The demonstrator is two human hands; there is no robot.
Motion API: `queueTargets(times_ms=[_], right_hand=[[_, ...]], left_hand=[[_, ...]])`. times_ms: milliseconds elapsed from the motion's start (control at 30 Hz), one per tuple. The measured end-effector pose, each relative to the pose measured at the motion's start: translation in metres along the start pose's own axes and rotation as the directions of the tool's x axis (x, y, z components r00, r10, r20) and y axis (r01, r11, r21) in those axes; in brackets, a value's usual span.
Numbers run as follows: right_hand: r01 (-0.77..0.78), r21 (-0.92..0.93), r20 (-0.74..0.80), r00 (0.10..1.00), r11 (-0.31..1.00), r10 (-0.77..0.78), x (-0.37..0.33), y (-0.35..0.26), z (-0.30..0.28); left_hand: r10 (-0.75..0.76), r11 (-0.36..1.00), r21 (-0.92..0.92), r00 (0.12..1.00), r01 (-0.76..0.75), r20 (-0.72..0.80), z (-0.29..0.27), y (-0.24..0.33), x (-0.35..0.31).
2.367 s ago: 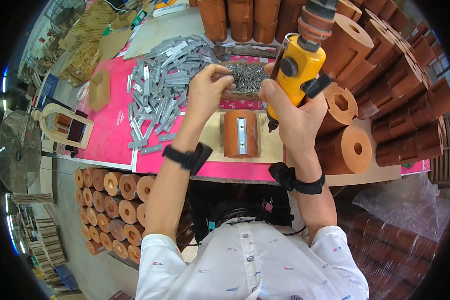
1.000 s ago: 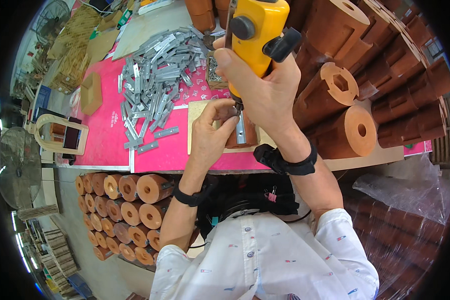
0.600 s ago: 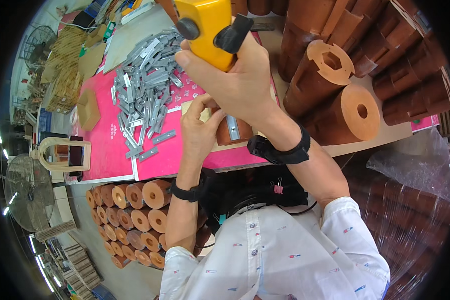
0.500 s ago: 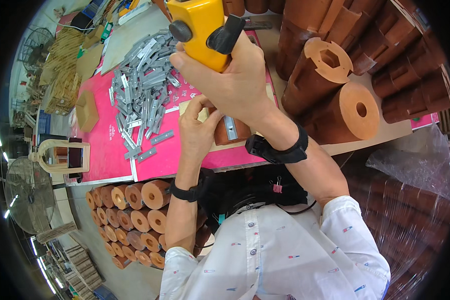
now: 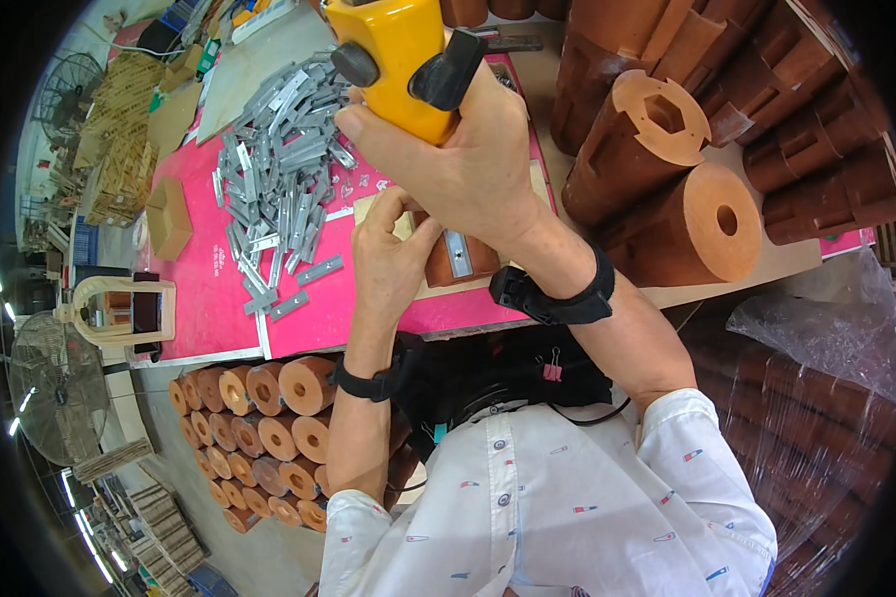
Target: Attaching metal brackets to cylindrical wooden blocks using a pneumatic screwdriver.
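Note:
My right hand (image 5: 473,159) is wrapped round a yellow power tool (image 5: 398,65) with a black knob and a black lever; the tool's working end is hidden. Below that hand a short brown cylinder (image 5: 440,271) lies on the table, a grey metal strip (image 5: 458,255) with a hole along its top. My left hand (image 5: 388,249) is at the cylinder's left side, thumb and forefinger bent together at its far part. What they pinch, if anything, is covered by my right hand. Left of my hands, many loose metal strips (image 5: 289,159) lie heaped on the pink table top (image 5: 199,308).
Brown slotted cylinders (image 5: 637,139) crowd the right side of the table, one lying with its bored end (image 5: 724,221) toward me. More drilled cylinders (image 5: 307,386) are stacked below the table edge. A small cardboard box (image 5: 169,219) and a wooden frame (image 5: 124,310) stand at left.
Both hands, the yellow tool and the cylinder with its strip keep nearly the same places. The view has shifted very slightly.

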State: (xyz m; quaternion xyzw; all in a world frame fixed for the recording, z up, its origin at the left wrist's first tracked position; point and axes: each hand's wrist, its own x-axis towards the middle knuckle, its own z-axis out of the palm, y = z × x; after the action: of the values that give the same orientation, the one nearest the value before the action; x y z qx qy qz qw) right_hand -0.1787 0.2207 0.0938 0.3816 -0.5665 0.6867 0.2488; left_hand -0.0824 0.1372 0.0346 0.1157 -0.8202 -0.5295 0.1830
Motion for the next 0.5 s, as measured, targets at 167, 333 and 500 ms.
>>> queueTargets(times_ms=[167,333,500], right_hand=[[-0.038,0.011,0.001,0.999,0.999,0.038,-0.0024,-0.0009,-0.0001],[-0.086,0.033,0.03,0.996,0.996,0.085,-0.0041,-0.0043,0.0008],[-0.091,0.018,0.031,0.995,0.996,0.09,-0.0033,-0.0063,-0.0006]], left_hand=[[0.003,0.999,0.039,0.999,-0.004,0.034,-0.0029,0.0004,0.0004],[-0.075,0.997,0.003,0.99,0.075,0.122,-0.0089,-0.0025,0.0011],[-0.087,0.996,0.01,0.987,0.086,0.138,-0.0082,0.0055,0.0024]])
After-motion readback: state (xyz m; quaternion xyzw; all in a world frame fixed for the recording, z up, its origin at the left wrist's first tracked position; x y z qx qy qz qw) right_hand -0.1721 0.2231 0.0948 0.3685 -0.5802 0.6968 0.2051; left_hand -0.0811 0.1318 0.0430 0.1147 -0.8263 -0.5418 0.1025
